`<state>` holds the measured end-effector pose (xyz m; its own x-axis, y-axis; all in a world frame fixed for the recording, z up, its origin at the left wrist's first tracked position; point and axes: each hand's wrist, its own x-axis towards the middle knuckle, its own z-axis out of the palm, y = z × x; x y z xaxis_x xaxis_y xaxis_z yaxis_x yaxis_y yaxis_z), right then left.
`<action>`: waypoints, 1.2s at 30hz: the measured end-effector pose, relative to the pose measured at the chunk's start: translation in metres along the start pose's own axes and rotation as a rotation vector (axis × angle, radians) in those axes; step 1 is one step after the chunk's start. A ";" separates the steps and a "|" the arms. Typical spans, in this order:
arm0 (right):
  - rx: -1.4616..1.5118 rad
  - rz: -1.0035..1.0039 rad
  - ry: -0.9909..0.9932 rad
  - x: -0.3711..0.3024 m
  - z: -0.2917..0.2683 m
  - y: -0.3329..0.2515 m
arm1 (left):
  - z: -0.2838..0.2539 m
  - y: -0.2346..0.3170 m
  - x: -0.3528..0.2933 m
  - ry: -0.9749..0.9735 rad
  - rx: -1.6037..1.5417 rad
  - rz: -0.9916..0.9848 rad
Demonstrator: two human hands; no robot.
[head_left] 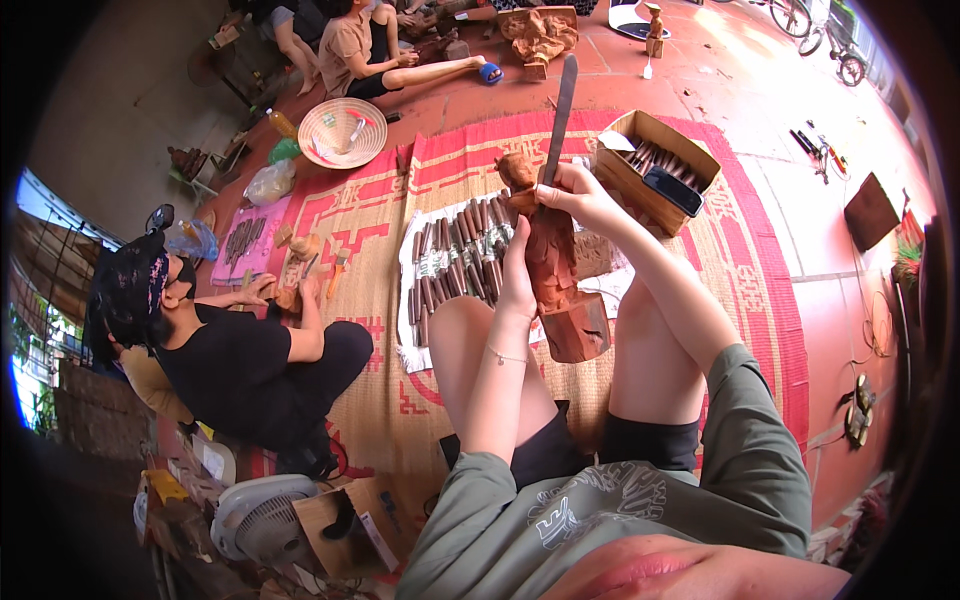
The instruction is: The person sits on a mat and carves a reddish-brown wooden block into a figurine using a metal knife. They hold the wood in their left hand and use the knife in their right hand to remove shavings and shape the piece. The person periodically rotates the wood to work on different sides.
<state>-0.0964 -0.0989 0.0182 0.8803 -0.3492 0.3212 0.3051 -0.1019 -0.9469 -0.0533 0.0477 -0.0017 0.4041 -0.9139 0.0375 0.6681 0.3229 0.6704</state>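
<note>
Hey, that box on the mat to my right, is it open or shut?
Open: no lid covers the box, and slim brown handles show inside it.

Carved figures (556, 248) and probable chisels (457, 275) mark a woodcarving workshop.

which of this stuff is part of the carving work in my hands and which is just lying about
Seems part of it:
- carved wooden figure, left hand against it
- long dark blade, in the right hand
- rows of dark sticklike tools on white cloth
- brown box holding more

Probably just lying about:
- pale fan
- clear plastic bag
</note>
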 end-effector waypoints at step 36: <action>-0.100 -0.020 -0.062 0.002 -0.009 0.008 | 0.004 -0.002 0.002 0.018 0.097 0.018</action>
<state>-0.0959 -0.1090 0.0107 0.8962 -0.2879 0.3375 0.2876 -0.2022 -0.9362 -0.0563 0.0440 0.0003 0.4269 -0.9035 0.0378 0.5973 0.3131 0.7384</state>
